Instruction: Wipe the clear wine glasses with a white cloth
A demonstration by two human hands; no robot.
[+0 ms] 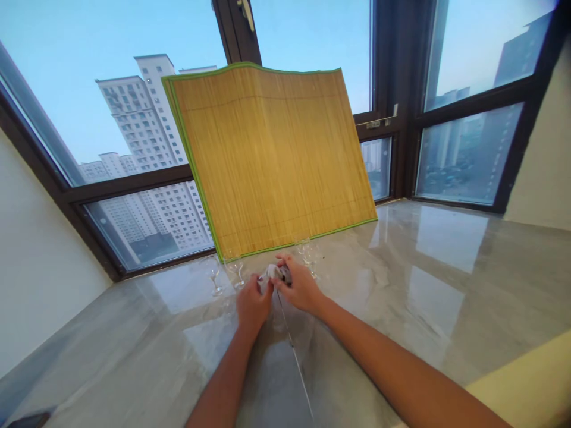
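Window (111,89) wall spans the whole back, dark frames, high-rise blocks outside, far beyond the grip. Marble tabletop (423,285), grey, glossy, reflecting the panes, runs under and all around the grip.

Bamboo mat (272,160), tan with green edging, stands tilted against the window frame, directly behind the grip, its lower edge on the tabletop just past the fingers.

Yellow surface (530,386) at the near right corner, well apart from the grip. Dark flat object (27,421) at the near left corner, cut off by the edge, cannot tell what it is.

Left hand (252,303) and right hand (300,288) meet at centre, forearms coming in from below. Both grips pressed onto one small white-grey item (276,273), looks like a crumpled cloth or wipe, too small to tell for sure. Fingers of each hand curled and pinching it from either side; item sits between the fingertips, just above or at the tabletop, contact with the top unclear.

Small clear stemmed glasses on the tabletop: one (216,282) left of the grip, one (237,273) just beside the left hand, one (307,255) just behind the right hand. All upright, near the mat's lower edge.
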